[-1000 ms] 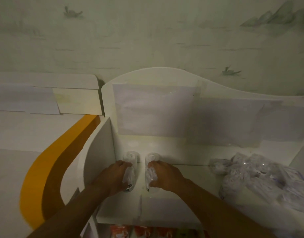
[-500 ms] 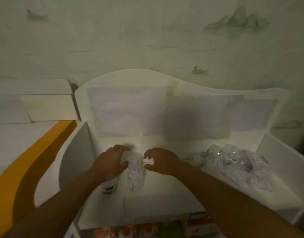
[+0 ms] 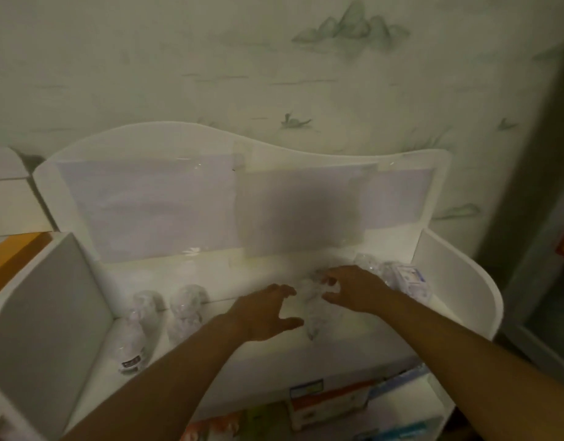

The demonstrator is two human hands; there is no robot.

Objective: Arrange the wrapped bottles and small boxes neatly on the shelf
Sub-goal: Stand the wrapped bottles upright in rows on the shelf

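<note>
Standing at the shelf's point(image 3: 274, 345) left end, two wrapped bottles point(image 3: 159, 323) sit side by side. Another wrapped bottle point(image 3: 315, 308) lies mid-shelf between the left hand point(image 3: 264, 310) and right hand point(image 3: 353, 291), fingers spread, grasping nothing. Small boxes point(image 3: 409, 280) sit right.

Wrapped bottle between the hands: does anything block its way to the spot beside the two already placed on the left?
Nothing visible does. The shelf is bare between the wrapped bottle and the two placed bottles; only the left hand hovers there.
</note>
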